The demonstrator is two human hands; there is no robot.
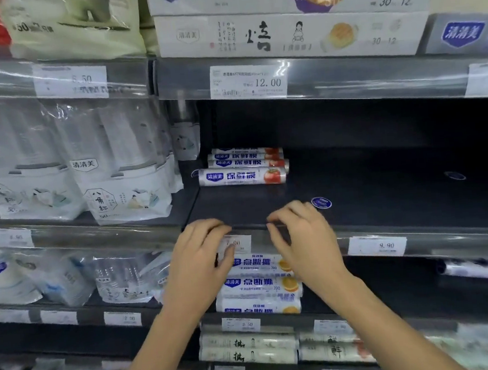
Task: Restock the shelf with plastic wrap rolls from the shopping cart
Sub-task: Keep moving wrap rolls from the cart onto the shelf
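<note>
Dark shelf: wrap rolls stacked far left. Left hand, right hand: near edge, loosely curled, empty.

We see a dark shelf mid-frame; rolls lie back left, a sticker near its front.

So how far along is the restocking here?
Done: a few plastic wrap rolls lie stacked at the back left of the shelf. In hand: nothing; the left hand and right hand hover at the front edge, fingers loosely curled, holding no roll. Left: most of the shelf shows bare dark board; the cart is out of view.
</note>
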